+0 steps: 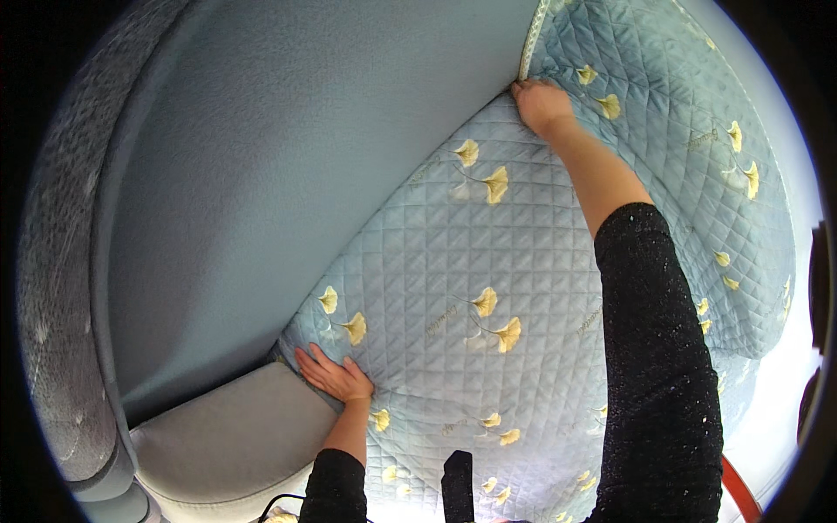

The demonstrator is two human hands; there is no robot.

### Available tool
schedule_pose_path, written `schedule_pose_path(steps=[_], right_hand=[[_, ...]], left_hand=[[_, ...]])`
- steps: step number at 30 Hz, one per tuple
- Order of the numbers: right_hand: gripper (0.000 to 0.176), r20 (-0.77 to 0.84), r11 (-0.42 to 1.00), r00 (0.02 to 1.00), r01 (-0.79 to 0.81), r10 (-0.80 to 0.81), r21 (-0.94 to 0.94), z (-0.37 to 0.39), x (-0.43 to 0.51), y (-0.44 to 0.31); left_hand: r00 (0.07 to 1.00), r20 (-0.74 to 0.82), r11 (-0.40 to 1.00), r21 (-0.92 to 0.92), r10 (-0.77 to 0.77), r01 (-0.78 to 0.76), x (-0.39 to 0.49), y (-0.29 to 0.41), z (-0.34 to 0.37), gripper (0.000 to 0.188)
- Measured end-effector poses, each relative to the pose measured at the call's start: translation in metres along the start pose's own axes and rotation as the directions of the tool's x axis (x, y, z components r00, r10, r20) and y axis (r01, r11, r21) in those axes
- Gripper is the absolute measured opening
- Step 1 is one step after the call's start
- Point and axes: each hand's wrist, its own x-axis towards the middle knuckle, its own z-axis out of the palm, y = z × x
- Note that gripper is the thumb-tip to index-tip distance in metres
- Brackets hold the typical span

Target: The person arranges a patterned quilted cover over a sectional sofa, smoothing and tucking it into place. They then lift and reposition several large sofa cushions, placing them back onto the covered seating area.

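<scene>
A pale blue quilted cover (451, 248), printed with yellow ginkgo leaves, lies over a seat cushion and up over the part at the right. My left hand (339, 379) rests on the cover near its lower left corner, palm down with the fingers spread, beside a grey padded armrest (242, 431). At the top, my right hand (541, 104) presses into the crease where the cover meets the plain blue-grey sofa backrest (294, 144). Its fingertips are partly hidden in the crease, beside the cover's light braided edging (533, 46), so its hold cannot be told.
A grey textured fabric surface (59, 294) curves along the far left beyond the backrest. A black strap (458, 487) hangs at the bottom middle. A thin black cable (281, 500) shows by the armrest, and a red strip (741, 490) at the lower right.
</scene>
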Motion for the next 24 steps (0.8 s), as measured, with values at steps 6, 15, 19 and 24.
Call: schedule_pose_path(steps=[6,15,19,24], right_hand=[[0.026,0.162,0.985,0.979,-0.137,0.12,0.1,-0.011,0.031,0.012],[0.034,0.288,0.991,0.958,0.035,0.004,-0.128,-0.008,0.027,-0.017],[0.047,-0.147,0.976,0.968,-0.211,0.202,-0.054,0.028,-0.015,-0.027],[0.05,-0.335,0.93,0.928,0.258,-0.162,0.263,-0.022,-0.183,-0.22]], left_hand=[[1.0,0.028,0.998,-0.069,0.0,0.001,-0.002,-0.002,0.002,0.071],[1.0,0.001,0.998,-0.055,-0.009,0.009,-0.001,-0.01,0.002,0.069],[0.999,0.026,0.994,-0.105,-0.03,0.033,-0.004,0.006,0.008,0.068],[0.999,-0.046,1.0,0.018,0.003,-0.002,-0.005,-0.003,0.004,0.063]])
